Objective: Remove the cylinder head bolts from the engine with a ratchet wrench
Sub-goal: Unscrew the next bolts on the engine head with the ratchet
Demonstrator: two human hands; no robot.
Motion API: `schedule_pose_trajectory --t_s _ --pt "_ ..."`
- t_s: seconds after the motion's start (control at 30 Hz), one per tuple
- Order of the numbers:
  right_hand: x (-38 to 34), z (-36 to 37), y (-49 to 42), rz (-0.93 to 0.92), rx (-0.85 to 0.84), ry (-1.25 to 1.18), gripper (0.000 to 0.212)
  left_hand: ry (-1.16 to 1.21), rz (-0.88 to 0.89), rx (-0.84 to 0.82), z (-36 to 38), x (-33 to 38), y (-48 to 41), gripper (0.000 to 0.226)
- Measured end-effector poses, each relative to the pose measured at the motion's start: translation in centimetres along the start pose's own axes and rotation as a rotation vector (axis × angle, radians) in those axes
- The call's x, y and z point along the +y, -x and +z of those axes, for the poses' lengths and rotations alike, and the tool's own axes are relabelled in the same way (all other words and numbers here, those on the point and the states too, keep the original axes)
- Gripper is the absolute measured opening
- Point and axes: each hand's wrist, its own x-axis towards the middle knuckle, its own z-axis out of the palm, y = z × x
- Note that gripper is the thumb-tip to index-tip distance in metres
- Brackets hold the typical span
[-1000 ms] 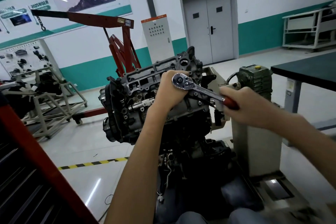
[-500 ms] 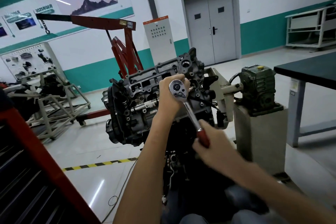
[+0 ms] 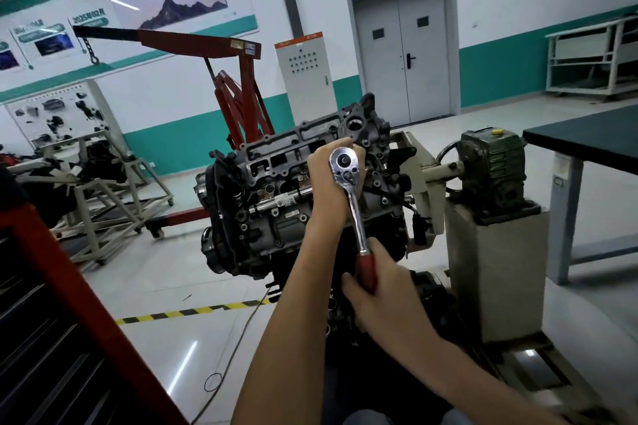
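A left hand [image 3: 319, 179] cups the round head of a ratchet wrench [image 3: 355, 217] against the top face of an engine [image 3: 269, 190], fingers curled over it. The wrench's chrome shaft slants down and slightly right to a red handle, which the right hand [image 3: 386, 293] grips. The engine is tilted on a stand with a green gearbox [image 3: 493, 166] at its right. Behind it stand a red crane [image 3: 241, 93], a grey cabinet [image 3: 305, 72] and a double door [image 3: 402, 48]. A dark table [image 3: 587, 138] is at far right, and striped tape [image 3: 193, 310] crosses the floor.
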Motion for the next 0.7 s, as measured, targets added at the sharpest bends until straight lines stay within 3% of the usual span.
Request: schedule_pose_trajectory --t_s 0.1,0.3,0.4,0.5,0.57,0.63,0.7 --pt "0.3 0.3 -0.2 0.019 -0.025 -0.043 0.023 -0.049 0.021 -0.074 -0.2 0.2 0.1 0.04" --pt "-0.3 -10.8 -5.9 -0.273 -0.257 0.63 0.023 -0.159 0.016 -0.35 -2.2 0.1 -1.5 0.044" --pt "-0.8 -13.1 -7.8 -0.351 -0.247 0.816 0.031 -0.17 0.013 -0.372 -2.3 -0.1 -1.7 0.037" --pt "0.5 -10.1 -5.3 -0.257 -0.114 0.635 0.022 -0.159 0.025 -0.279 -1.6 0.0 -1.0 0.051" --pt "1.0 -6.0 -2.4 -0.141 0.001 0.39 0.027 -0.142 0.045 -0.229 -1.2 0.0 -0.6 0.053" --pt "0.7 -1.9 -0.4 -0.013 0.021 0.104 0.03 -0.084 0.026 -0.2 -0.9 0.0 -0.4 0.044" --pt "0.7 1.1 0.3 0.016 0.03 -0.03 0.027 0.0 -0.056 -0.183 -0.7 0.0 -0.4 0.036"
